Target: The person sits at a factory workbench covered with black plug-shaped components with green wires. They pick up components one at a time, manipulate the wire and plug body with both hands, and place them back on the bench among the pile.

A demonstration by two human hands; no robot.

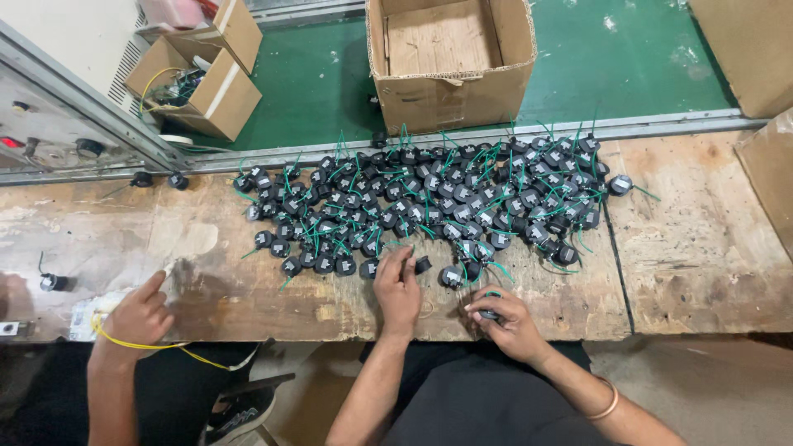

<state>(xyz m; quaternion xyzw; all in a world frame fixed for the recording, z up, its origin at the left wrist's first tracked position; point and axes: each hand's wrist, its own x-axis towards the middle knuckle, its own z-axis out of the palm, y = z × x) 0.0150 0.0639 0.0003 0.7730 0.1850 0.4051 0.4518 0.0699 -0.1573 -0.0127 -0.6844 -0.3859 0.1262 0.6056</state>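
Note:
A wide heap of small black round parts with green wires point(429, 198) covers the worn wooden bench point(702, 248). My left hand point(398, 291) rests flat at the heap's near edge, its fingertips touching a black part point(421, 264). My right hand point(505, 322) is closed around one black part with a green wire point(489, 314) just off the heap's near side. A thin bangle sits on my right wrist.
An open, empty cardboard box point(450, 58) stands on the green belt behind the heap. More boxes point(202, 78) sit far left, one holding wires. Another person's hand point(139, 314) at the left touches a yellow wire point(165, 347). A grey control panel point(49, 132) is far left.

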